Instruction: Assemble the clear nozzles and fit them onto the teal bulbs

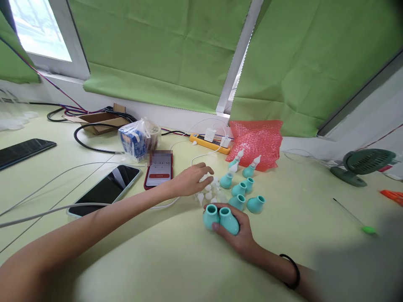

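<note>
My right hand [237,233] is wrapped around two teal rubber bulbs [228,222], held side by side with their round mouths facing up. My left hand [192,179] reaches over a small pile of translucent white tips [208,195]; its fingers are curved and apart, and nothing shows between them, though the fingertips partly cover the pile. Beyond my right hand stand several open teal bulbs [256,204]. Behind these, a few bulbs have clear pointed nozzles fitted, such as the nozzled bulb [249,169].
A red-cased phone [159,170] showing a timer and another phone [105,191] lie to the left. Farther back are a bagged blue box [134,140], a yellow power strip [209,143] and red bubble wrap [258,142]. On the right sit a green fan [362,165] and a green-handled thin tool [368,230].
</note>
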Motion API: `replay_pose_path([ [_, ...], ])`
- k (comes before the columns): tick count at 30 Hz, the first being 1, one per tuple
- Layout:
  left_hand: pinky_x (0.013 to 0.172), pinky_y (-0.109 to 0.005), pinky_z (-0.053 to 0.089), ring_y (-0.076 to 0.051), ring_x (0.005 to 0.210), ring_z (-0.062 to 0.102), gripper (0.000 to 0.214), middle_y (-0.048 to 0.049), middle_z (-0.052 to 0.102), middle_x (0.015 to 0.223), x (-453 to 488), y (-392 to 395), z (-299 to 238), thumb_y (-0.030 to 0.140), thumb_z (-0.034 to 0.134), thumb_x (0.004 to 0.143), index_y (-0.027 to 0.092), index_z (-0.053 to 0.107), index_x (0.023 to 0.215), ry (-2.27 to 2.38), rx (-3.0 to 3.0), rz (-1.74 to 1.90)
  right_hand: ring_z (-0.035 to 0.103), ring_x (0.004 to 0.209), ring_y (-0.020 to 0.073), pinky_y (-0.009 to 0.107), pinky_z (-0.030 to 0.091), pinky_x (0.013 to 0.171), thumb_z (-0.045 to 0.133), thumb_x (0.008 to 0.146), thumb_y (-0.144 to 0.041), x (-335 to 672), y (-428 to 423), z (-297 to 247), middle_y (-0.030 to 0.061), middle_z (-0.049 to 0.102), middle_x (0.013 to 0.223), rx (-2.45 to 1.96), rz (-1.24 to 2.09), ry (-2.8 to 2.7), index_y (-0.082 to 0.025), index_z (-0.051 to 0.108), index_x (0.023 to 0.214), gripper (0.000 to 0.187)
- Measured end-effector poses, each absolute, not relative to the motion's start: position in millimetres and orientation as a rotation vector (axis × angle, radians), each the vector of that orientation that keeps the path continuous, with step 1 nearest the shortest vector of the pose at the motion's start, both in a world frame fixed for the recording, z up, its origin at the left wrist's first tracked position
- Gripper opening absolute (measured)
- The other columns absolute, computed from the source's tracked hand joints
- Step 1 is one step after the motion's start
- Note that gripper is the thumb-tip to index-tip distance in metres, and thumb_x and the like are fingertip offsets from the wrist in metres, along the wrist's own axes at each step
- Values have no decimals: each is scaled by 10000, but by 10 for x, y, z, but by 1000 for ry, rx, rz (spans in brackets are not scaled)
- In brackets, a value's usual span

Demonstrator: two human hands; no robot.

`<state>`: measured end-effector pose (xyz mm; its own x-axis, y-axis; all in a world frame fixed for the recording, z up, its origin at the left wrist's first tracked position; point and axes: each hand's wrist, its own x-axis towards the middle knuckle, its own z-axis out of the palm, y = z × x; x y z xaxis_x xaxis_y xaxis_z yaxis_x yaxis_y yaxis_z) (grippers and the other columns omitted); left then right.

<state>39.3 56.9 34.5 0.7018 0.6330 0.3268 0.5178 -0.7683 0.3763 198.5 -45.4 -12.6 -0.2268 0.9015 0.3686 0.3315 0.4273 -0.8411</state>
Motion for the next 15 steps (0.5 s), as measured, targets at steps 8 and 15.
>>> replay_pose_path([
  [8, 470, -252, 349, -208, 620, 580, 472, -64, 600, 782, 542, 85, 491, 494, 294, 820, 177, 386, 1157, 650, 3056, 389, 524, 595, 124, 222, 456, 511, 625, 610, -302, 1972, -410, -211, -16, 535, 728, -1077, 857, -1406, -231, 360, 950, 437],
  [15, 447, -239, 303, -182, 558, 575, 486, -37, 629, 681, 613, 67, 348, 579, 290, 777, 180, 527, 920, 565, 3037, 348, 536, 609, 133, 242, 460, 532, 687, 560, -283, 1929, -508, -142, -18, 524, 739, -946, 1123, -1467, -255, 233, 1036, 659],
])
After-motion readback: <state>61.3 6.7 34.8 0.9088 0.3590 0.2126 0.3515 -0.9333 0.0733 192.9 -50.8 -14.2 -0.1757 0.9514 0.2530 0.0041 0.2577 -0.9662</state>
